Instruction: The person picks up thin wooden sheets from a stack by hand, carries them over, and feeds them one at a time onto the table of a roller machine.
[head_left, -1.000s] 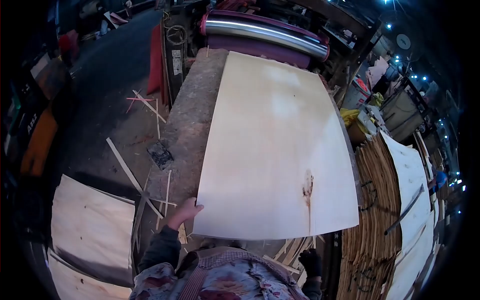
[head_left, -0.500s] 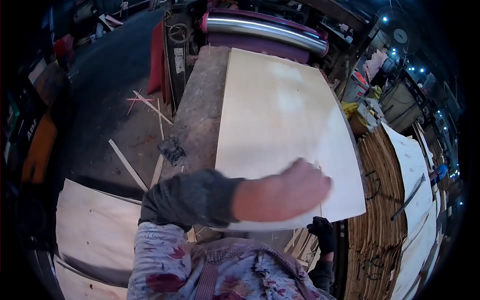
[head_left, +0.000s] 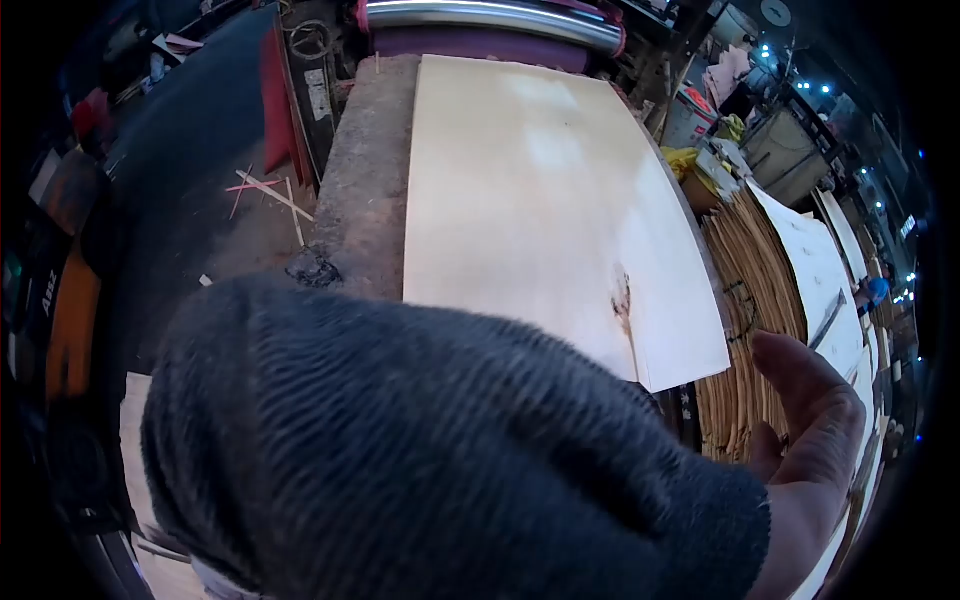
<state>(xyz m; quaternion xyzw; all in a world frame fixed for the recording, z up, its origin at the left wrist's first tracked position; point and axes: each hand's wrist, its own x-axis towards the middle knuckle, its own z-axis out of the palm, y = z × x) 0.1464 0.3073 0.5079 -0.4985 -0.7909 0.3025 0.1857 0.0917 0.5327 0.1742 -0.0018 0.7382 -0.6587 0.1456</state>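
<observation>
A pale wood veneer sheet (head_left: pixel 520 200) lies on the worktable, with a dark knot and a split running to its near edge. My left arm, in a dark knitted sleeve (head_left: pixel 430 430), reaches across the foreground to the right. At its end my bare left hand (head_left: pixel 815 430) is raised in front of the stacked veneer sheets (head_left: pixel 745 400). Its fingers are bent but apart, and nothing shows between them. My right hand is out of sight; the sleeve covers the area where it was.
Beyond the sheet is a machine with a shiny metal roller (head_left: pixel 500 18). A stone-like table surface (head_left: pixel 365 160) borders the sheet's left side. Thin wood strips (head_left: pixel 270 192) lie on the floor. More pale sheets (head_left: pixel 800 250) stand at right, and a person in blue (head_left: pixel 874 291) is farther off.
My left hand has swept right from above the sheet to beside the stack, its sleeve now filling the foreground. The knot is uncovered. My black-gloved right hand has gone from sight.
</observation>
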